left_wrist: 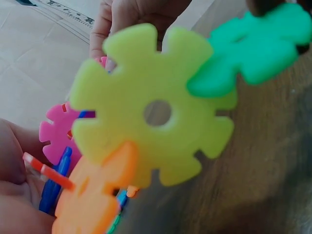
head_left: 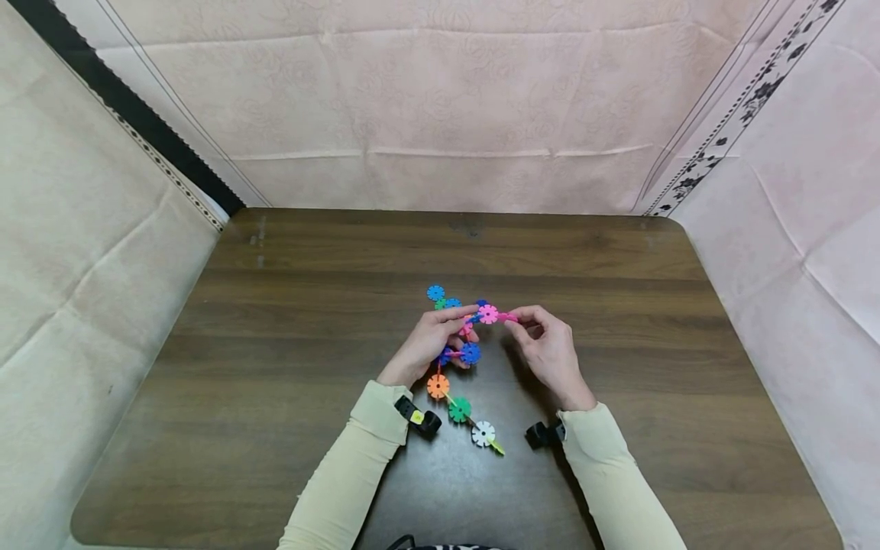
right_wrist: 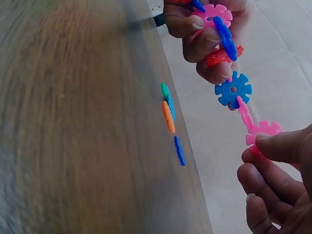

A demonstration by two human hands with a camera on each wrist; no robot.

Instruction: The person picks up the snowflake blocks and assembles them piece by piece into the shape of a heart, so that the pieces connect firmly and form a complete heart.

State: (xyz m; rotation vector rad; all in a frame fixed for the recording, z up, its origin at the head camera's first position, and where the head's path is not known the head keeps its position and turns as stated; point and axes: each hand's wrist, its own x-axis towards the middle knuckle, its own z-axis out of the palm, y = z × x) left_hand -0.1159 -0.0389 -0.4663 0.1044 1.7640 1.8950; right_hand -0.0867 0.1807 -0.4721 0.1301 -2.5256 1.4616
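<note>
Pinching a notched pink plastic disc (right_wrist: 263, 127) is the right hand (head_left: 550, 351).

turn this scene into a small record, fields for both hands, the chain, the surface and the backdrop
Left hand: grips the chain of notched plastic discs
Right hand: pinches a pink disc on the chain
Chain part nearest the person: includes an orange disc and a white disc
Surface: brown wood-grain table
Backdrop: pale cloth, creased
</note>
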